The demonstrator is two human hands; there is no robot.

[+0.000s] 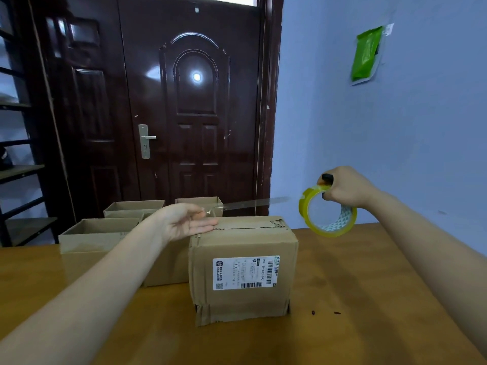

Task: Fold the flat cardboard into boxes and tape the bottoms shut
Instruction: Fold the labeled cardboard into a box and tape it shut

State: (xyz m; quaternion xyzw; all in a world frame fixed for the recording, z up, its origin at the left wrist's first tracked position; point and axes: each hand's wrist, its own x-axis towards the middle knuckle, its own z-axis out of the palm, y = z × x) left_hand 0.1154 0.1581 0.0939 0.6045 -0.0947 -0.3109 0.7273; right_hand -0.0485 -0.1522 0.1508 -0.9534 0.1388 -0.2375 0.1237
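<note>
Now the left hand pinches the tape end, the right hand grips the roll; keep it taut, centred over the box seam.

The label print on the near box is too small to read. The left forearm hides part of the boxes at 9 o'clock. The tape strip is blurred, and whether the left hand pinches its end is unclear. The tabletop runs off the bottom edge, the shelves off the left.
</note>
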